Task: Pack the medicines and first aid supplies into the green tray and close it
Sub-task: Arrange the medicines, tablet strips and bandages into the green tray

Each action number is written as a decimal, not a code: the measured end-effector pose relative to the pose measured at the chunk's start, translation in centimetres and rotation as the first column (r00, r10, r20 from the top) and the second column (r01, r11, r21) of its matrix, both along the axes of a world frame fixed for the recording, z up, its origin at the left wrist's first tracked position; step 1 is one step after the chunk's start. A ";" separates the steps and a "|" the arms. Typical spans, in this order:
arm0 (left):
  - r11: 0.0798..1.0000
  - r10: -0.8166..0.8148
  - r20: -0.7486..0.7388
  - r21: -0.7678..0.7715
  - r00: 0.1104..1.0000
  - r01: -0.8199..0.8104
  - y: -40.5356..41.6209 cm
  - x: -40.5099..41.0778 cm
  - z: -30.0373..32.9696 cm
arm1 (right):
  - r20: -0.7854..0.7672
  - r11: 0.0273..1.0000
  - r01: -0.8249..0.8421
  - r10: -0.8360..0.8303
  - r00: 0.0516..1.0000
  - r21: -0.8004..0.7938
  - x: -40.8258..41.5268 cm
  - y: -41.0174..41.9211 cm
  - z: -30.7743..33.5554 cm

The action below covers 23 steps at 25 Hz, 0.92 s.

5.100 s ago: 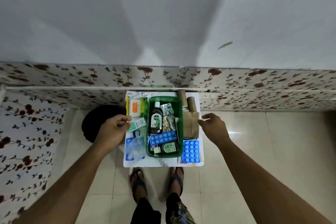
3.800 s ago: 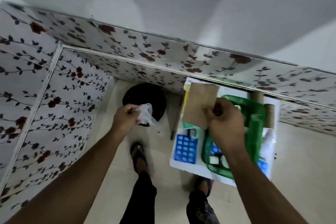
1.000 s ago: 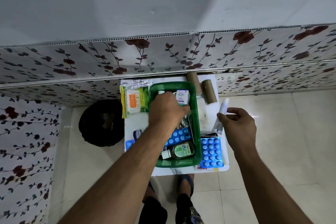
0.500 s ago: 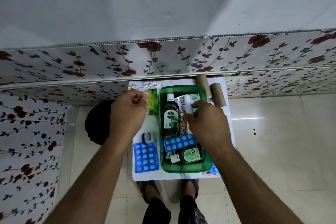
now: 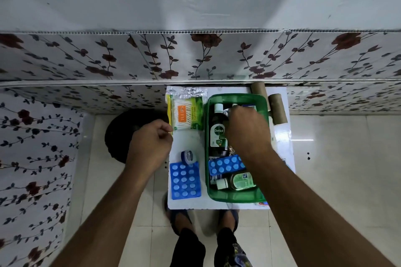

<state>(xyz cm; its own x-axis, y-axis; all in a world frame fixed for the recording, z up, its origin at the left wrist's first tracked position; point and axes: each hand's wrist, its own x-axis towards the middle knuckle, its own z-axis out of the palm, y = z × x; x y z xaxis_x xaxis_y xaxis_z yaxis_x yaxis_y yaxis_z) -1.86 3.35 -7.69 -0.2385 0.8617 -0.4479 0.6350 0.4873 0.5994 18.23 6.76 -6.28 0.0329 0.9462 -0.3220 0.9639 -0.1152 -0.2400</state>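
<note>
Head view, looking down on a small white table standing against a floral wall panel. The green tray is sitting open on the table's right half, holding an upright-lying Dettol bottle, a blue blister pack and a small green bottle at its near end. The right hand is reaching into the tray's far end, fingers curled downward over a foil strip; whether it is gripping anything cannot be told. The left hand is hovering off the table's left edge, loosely curled, apparently empty. A cotton-swab packet, a small round tin and a second blister pack are lying left of the tray.
</note>
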 end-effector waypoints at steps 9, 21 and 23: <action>0.843 -0.538 -0.211 -0.117 0.816 0.526 -4.2 1.8 -3.9 | -0.308 0.804 0.594 -0.557 0.772 0.034 11.0 -5.3 0.0; 0.949 -0.217 -0.211 0.181 0.953 0.257 -3.5 2.9 2.2 | -0.280 0.782 0.565 -0.622 0.731 -0.264 11.8 -5.8 -5.9; 0.923 -0.209 -0.127 0.302 0.970 0.239 -2.9 4.3 5.3 | -0.322 0.771 0.575 -0.637 0.701 -0.274 12.0 -5.8 -5.8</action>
